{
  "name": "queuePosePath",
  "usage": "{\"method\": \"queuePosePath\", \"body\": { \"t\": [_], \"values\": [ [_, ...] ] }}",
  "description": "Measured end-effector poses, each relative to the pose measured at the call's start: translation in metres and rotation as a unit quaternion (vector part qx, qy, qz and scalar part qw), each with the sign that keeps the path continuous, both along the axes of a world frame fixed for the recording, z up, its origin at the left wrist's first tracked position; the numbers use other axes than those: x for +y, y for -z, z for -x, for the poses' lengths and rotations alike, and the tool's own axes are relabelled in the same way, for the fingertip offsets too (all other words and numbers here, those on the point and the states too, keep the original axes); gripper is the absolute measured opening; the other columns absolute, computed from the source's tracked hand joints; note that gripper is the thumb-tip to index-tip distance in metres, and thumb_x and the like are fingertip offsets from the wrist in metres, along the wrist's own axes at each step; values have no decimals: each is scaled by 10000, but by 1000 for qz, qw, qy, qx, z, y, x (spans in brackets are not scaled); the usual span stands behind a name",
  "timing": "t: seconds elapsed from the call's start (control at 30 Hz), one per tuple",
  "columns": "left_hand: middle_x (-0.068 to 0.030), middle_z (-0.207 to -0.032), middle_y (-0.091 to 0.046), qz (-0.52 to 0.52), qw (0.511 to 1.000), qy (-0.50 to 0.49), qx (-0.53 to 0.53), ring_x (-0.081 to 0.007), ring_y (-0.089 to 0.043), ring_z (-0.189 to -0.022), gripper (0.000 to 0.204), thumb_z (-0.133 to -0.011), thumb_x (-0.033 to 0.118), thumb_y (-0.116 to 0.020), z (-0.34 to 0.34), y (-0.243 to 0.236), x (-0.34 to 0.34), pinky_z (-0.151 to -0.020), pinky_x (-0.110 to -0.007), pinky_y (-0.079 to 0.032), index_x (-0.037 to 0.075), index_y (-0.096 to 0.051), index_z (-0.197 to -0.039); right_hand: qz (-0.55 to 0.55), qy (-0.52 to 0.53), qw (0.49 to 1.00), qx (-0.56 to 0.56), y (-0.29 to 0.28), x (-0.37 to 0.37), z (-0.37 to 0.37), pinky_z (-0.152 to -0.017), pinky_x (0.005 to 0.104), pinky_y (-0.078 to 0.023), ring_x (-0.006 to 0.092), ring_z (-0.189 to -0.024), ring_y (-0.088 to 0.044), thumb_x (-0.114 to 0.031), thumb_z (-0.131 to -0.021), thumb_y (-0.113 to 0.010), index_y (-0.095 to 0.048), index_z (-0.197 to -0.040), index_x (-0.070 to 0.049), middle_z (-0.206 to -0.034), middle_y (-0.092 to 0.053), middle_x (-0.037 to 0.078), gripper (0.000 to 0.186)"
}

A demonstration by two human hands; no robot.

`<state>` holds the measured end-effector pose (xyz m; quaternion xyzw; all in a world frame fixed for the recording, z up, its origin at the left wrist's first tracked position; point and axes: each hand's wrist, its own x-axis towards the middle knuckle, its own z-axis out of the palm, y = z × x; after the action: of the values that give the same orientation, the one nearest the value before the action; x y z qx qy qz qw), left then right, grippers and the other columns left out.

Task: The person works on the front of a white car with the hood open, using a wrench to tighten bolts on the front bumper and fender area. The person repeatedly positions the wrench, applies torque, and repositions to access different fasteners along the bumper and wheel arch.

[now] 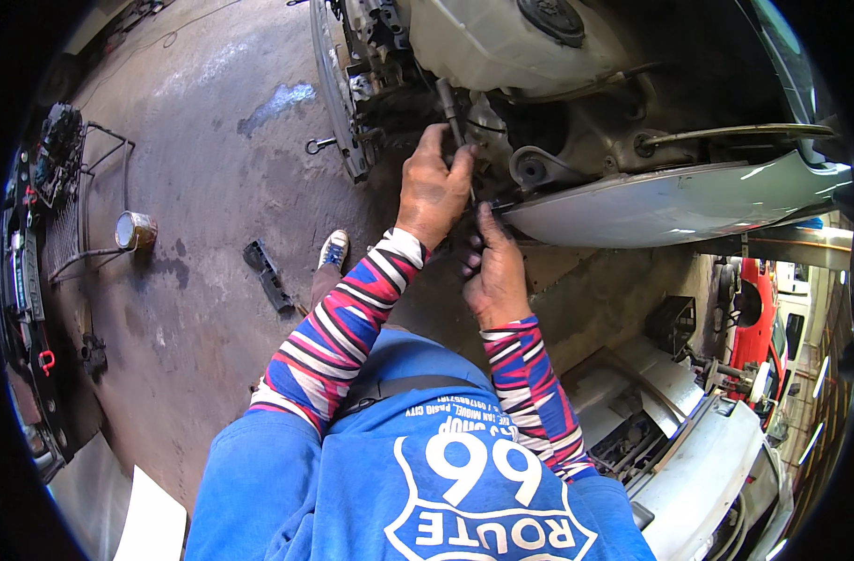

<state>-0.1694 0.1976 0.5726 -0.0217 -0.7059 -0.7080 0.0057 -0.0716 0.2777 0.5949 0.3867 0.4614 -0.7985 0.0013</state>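
Observation:
My left hand (434,194) is closed around a dark, rod-like tool (450,107) with a thicker cylindrical end. That end points up and away, toward the gap under a whitish plastic reservoir (488,51). Just below and to the right, my right hand (499,279) has its fingers curled and its thumb raised beside the tip of a silver car fender (623,210). Whatever lies in those right fingers is hidden. Between the hands and the reservoir sits a metal bracket with a round hole (532,168).
A detached-looking front crossmember (338,103) with a tow hook stands at the upper left. On the concrete floor lie a black plastic part (268,278) and a paint can (135,231) by a metal frame (81,187). Silver body panels (698,458) sit at the lower right.

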Motion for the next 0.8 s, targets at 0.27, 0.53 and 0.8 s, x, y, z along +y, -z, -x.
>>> {"method": "queuePosePath", "body": {
  "t": [0.27,0.53,0.8],
  "values": [
    [-171,-1046,-650,-38,981,-24,-189,-222,-631,-828,525,-907,258,-684,0,28,10,-722,-367,-528,-21,-506,-1315,21,68,997,33,21,-3,5,-483,242,-273,71,-503,-368,-299,-926,-729,-542,-786,-138,-639,-407,-61,284],
    [-233,-1215,-572,318,915,-22,248,-408,-554,-1084,406,-919,216,-587,-14,82,-21,-939,-479,-476,48,-557,-1288,54,88,993,60,32,1,9,-489,242,-297,75,-537,-385,-252,-887,-777,-604,-840,-118,-641,-442,-55,224],
    [-304,-942,-619,159,931,327,-23,-520,-573,-940,257,-987,222,-545,-68,88,-22,-762,-528,-481,6,-514,-1122,-144,-2,980,141,52,33,4,-620,243,-410,105,-693,-514,-141,-822,-826,-662,-929,-73,-819,-592,-4,207]
  ]
}}
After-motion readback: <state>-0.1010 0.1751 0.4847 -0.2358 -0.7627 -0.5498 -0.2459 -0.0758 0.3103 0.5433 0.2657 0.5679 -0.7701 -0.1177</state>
